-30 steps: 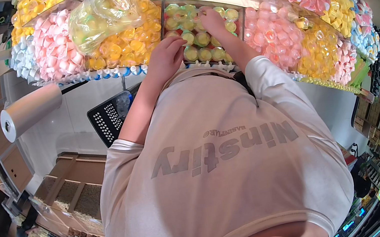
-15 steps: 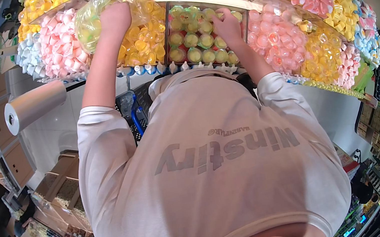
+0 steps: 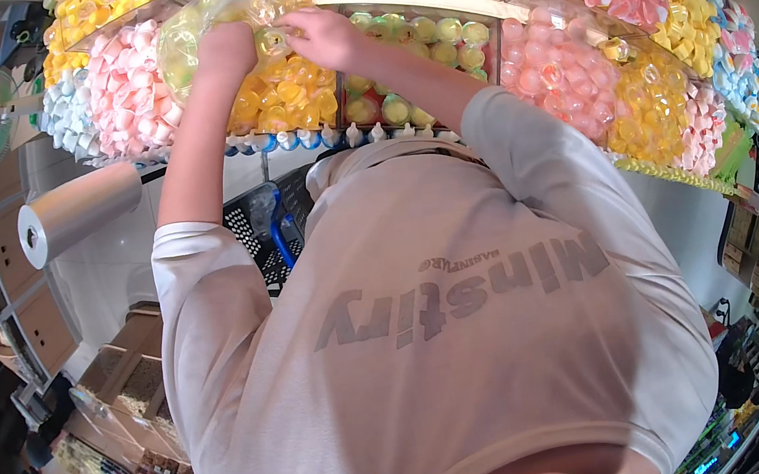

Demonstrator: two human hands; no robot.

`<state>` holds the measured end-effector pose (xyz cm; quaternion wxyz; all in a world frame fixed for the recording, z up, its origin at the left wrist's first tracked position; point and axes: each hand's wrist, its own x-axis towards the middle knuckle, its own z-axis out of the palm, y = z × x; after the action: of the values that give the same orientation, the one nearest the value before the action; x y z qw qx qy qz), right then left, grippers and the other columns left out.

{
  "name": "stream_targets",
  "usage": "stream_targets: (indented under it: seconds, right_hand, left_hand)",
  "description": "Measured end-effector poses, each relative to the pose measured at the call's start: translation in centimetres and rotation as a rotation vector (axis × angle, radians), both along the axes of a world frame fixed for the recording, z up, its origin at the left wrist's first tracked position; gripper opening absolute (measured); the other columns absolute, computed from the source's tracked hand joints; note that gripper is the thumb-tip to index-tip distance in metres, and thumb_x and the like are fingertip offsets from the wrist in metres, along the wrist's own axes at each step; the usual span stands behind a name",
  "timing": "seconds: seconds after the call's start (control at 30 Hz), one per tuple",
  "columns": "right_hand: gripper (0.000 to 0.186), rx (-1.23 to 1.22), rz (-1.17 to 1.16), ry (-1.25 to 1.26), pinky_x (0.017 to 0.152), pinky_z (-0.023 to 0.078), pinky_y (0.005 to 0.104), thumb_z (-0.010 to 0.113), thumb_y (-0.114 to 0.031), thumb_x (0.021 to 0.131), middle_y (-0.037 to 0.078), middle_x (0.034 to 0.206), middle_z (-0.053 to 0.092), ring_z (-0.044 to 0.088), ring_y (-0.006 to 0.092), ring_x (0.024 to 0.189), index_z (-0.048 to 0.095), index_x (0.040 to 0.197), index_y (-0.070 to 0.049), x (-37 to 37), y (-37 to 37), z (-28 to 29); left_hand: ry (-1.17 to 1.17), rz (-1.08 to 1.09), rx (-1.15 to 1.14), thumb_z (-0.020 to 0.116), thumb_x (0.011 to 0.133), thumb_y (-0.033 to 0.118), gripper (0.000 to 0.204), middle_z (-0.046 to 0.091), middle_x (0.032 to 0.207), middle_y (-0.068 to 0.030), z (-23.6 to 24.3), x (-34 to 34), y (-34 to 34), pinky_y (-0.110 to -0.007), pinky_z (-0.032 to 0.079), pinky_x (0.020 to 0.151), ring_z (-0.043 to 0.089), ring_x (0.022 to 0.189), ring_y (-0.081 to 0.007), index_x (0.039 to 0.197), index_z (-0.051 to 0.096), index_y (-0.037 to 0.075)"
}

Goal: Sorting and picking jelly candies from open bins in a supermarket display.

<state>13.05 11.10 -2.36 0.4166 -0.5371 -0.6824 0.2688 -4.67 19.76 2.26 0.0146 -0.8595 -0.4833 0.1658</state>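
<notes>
My left hand is closed around a clear plastic bag with several small jelly cups in it, held up in front of the yellow jelly bin. My right hand pinches a small green jelly cup at the mouth of the bag. Just right of it lies the bin of green jelly cups behind a clear lid. Both arms reach up from my grey shirt.
Bins of pink, white, yellow and pink jelly cups line the sloping display. A roll of plastic bags hangs at the left. A black shopping basket with a blue handle stands below the display.
My left hand rose from the green bin to the bag, which now sits lower in front of the yellow bin. My right hand left the green bin and came to the bag's mouth.
</notes>
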Motion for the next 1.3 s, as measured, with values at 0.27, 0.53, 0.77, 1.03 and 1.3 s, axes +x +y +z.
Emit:
stream_targets:
  seconds: [0.27,0.53,0.77,1.03,1.3]
  right_hand:
    - [0.018,-0.191,0.01,-0.318,0.084,0.054,0.0469,0.064,-0.014,0.088,0.017,0.105,0.066,0.066,0.0374,0.099,0.067,0.103,-0.005,-5.0,2.6,-1.2]
    - [0.017,-0.156,-0.099,-0.035,0.074,0.055,0.0446,0.07,-0.014,0.086,0.015,0.087,0.067,0.067,0.0326,0.084,0.067,0.097,-0.003,0.0,-0.7,-1.5]
    - [0.018,-0.582,-0.593,0.675,0.058,0.053,0.0253,0.072,-0.015,0.093,0.007,0.079,0.067,0.066,0.0134,0.064,0.066,0.095,0.002,14.5,-11.8,-4.4]
    - [0.012,-0.54,-0.982,1.084,0.055,0.055,0.0293,0.066,-0.008,0.096,0.008,0.079,0.065,0.066,0.0186,0.063,0.064,0.096,0.003,20.7,-18.1,-8.7]
    - [0.019,-0.509,-1.071,1.143,0.052,0.057,0.0315,0.066,-0.007,0.096,0.013,0.084,0.066,0.069,0.0235,0.063,0.058,0.104,0.007,19.4,-12.8,-9.9]
  left_hand:
    - [-0.083,-0.115,0.057,0.062,0.088,0.011,0.016,0.072,0.096,-0.0178,-0.3,-2.2,-2.1,-0.04,0.058,0.081,0.072,0.091,-0.0336,0.094,0.074,0.005]
    - [-0.315,-0.078,0.197,0.064,0.087,0.01,0.008,0.069,0.093,-0.0124,-0.5,-1.7,-3.6,-0.042,0.057,0.077,0.067,0.093,-0.0316,0.093,0.07,0.007]
    - [-0.684,0.104,0.181,0.076,0.085,0.017,0.017,0.065,0.083,-0.0117,2.2,0.7,-6.0,-0.042,0.052,0.069,0.065,0.079,-0.0312,0.082,0.066,0.004]
    - [-1.187,0.479,-0.627,0.08,0.087,0.019,0.026,0.068,0.069,-0.0095,-5.2,15.1,-11.2,-0.031,0.052,0.055,0.068,0.058,-0.0171,0.078,0.065,0.0]
    - [-1.145,0.537,-0.645,0.071,0.088,0.013,0.019,0.068,0.068,-0.0114,-12.6,22.3,-10.1,-0.034,0.055,0.054,0.073,0.059,-0.0215,0.077,0.062,0.0]
